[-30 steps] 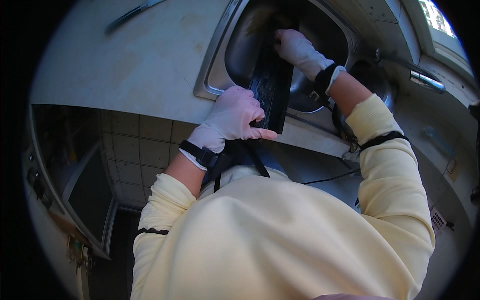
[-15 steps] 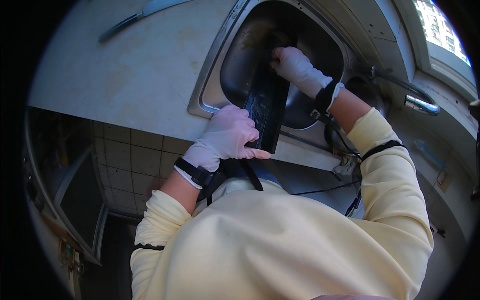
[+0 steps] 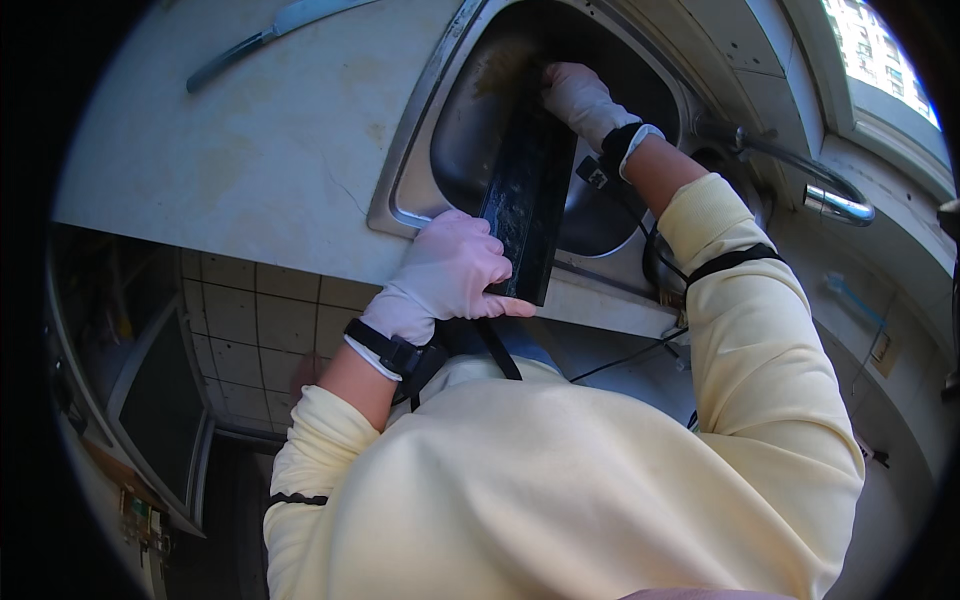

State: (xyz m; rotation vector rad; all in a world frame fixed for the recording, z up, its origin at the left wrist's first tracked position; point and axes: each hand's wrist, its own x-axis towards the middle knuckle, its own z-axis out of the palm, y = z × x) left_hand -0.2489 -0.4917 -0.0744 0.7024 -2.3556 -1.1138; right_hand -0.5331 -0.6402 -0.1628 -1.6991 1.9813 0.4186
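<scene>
A long black rectangular panel point(image 3: 520, 230) with a wet, streaked surface lies aslant over the steel sink point(image 3: 400, 195), its near end at the counter edge. My left hand point(image 3: 455, 270), in a pale pink glove, grips that near end along its left side, thumb stretched along the bottom. My gloved right hand point(image 3: 578, 95) is closed at the panel's far end, inside the basin; whatever its fingers hold is hidden. Black straps circle both wrists.
A knife point(image 3: 255, 45) lies on the white counter point(image 3: 230, 170) at upper left. A curved tap point(image 3: 840, 205) stands right of the sink, below a window point(image 3: 880, 60). A dark pot sits partly hidden behind my right arm. A dark glass-panelled door point(image 3: 160, 400) is lower left.
Compared with half a second ago, my right hand has moved farther up along the panel toward its far end. My left hand stays on the near end. The view has shifted slightly.
</scene>
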